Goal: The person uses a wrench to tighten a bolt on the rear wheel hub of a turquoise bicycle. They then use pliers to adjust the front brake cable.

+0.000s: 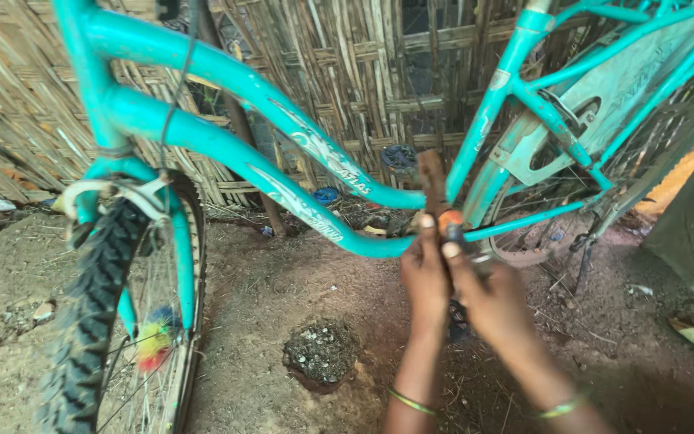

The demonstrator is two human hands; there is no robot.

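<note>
A turquoise bicycle frame (pixel 226 145) stands across the view. Both my hands meet at the bottom bracket, where the two down tubes join. My left hand (pixel 425 273) presses its thumb against a small orange part (pixel 449 217) there. My right hand (pixel 483 293) grips a dark metal piece beside it, partly hidden by the fingers. A rusty brown crank arm (pixel 432 181) rises just above my hands. Each wrist carries a thin green bangle.
The front wheel (pixel 114 321) with knobby black tyre and a coloured spoke brush stands at lower left. The rear wheel and chain guard (pixel 596 104) fill the upper right. A woven bamboo wall (pixel 363 72) stands behind. Dirt floor holds a dark gravel mound (pixel 320 352).
</note>
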